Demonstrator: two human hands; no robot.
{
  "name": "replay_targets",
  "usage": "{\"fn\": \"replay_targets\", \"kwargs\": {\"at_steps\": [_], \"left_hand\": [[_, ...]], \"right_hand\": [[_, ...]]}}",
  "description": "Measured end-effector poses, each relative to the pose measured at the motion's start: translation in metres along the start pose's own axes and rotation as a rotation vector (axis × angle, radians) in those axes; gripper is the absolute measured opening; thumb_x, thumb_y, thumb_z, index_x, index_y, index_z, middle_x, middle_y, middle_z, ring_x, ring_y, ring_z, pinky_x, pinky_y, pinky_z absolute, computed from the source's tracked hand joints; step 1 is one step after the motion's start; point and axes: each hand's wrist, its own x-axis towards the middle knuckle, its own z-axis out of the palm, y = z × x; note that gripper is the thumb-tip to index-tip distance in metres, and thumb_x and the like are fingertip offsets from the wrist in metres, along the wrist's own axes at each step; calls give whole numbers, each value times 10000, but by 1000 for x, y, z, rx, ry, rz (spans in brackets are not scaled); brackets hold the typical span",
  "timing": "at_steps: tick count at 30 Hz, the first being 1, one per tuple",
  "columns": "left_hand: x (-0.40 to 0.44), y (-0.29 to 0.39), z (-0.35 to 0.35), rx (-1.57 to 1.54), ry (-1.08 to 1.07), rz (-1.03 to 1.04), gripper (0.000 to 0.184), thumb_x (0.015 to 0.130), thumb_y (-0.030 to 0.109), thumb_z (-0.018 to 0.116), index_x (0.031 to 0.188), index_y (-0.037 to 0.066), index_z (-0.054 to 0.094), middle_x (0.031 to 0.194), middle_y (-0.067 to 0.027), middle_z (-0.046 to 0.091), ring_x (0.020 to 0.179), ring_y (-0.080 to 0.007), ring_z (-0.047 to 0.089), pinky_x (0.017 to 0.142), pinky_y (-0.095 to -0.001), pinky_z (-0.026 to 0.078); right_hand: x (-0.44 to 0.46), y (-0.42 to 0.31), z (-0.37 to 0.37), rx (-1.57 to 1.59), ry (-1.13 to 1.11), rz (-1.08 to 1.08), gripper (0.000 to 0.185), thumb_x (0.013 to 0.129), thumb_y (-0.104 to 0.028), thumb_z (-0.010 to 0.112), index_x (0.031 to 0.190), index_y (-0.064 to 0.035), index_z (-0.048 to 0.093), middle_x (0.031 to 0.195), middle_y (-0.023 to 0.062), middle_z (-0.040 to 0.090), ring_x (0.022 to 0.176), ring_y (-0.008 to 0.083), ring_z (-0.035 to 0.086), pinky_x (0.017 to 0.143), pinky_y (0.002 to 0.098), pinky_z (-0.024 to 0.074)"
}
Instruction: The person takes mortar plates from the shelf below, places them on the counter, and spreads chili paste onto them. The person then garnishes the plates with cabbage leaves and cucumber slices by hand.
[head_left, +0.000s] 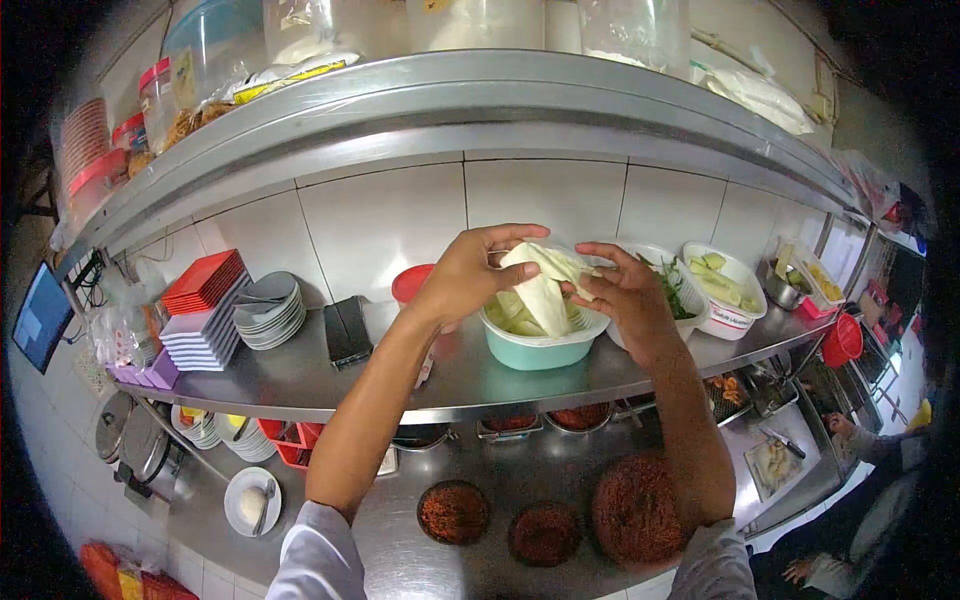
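My left hand (pixel 470 275) pinches the left side of a pale, yellowish-white cabbage leaf (pixel 541 297) between thumb and fingers. The fingers of my right hand (pixel 628 298) close on its right edge. Folded and drooping, the leaf hangs above a mint-green basin (pixel 540 352) with more pale pieces inside. Just right of the basin stands a white tub holding green leaves (pixel 672 285), partly covered by my right forearm. Beyond it is a white container (pixel 728 322) of pale green cut vegetables.
A steel shelf (pixel 480 100) with tubs and bags spans overhead. Plate stacks (pixel 272 320), red trays (pixel 205 283) and a black box (pixel 347 333) stand left. Below are dark bowls of red paste (pixel 453 512) and a plate of rice (pixel 252 502). A co-worker's hand (pixel 840 427) shows at right.
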Motion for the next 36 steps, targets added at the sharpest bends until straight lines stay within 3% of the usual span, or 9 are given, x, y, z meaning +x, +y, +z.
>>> {"fn": "replay_targets", "kwargs": {"at_steps": [7,10,13,16,20,24,27,31,36], "left_hand": [[-26,6,16,-97,-22,-116,318,932,55,718,1248,37,698,1164,-79,716,974,-129,676,846,-265,557],[-30,5,20,-44,40,-39,316,925,88,736,1233,31,704,1154,-109,722,977,-145,684,856,-287,562],[-27,6,18,504,230,259,322,926,124,742,1228,22,696,1130,-143,722,986,-180,692,868,-313,565],[-25,27,33,612,270,228,345,942,171,730,1243,13,674,1109,-173,716,1009,-211,697,876,-334,566],[-24,37,41,-291,97,54,373,997,185,656,1336,40,601,1195,-150,694,1059,-219,694,912,-331,570],[-30,11,21,379,228,267,489,1031,281,609,1442,45,488,1259,-134,661,1120,-231,664,979,-331,541],[-42,-9,26,-131,-60,-161,571,1030,358,582,1489,47,447,1383,-116,600,1283,-224,573,1091,-359,470],[-55,-15,48,-624,-218,-257,527,1046,323,572,1468,23,472,1387,-87,579,1253,-180,567,1079,-356,471],[-52,-20,65,-730,-264,-294,406,1035,198,593,1378,-10,533,1314,-102,614,1195,-162,603,1044,-391,531]], "right_hand": [[-34,19,7,273,13,46,440,915,-73,670,1324,19,539,1221,168,655,1075,239,668,956,366,559],[-34,39,0,-12,1,-147,446,926,-62,659,1347,8,530,1239,125,651,1090,237,665,969,366,555],[-40,34,10,-732,485,-537,455,943,-64,648,1378,-14,523,1247,102,657,1124,224,656,926,343,573],[-43,10,26,-581,224,-531,451,949,-77,651,1383,-35,535,1222,128,680,1063,221,684,864,325,583],[-40,3,41,-306,267,-363,478,939,-117,684,1381,-19,530,1174,162,707,941,206,717,801,310,591],[-39,-1,15,-80,253,-154,527,928,-147,702,1391,5,501,1127,182,709,933,197,708,820,328,585],[-46,9,8,117,181,-118,525,935,-137,682,1400,6,483,1140,169,698,1000,213,688,848,345,579],[-53,15,-2,419,59,-83,510,940,-110,662,1401,-8,467,1163,155,681,1056,217,665,874,346,572],[-65,16,-17,511,11,-34,466,926,-69,661,1364,-32,506,1115,104,687,1035,198,664,890,344,569]]}}
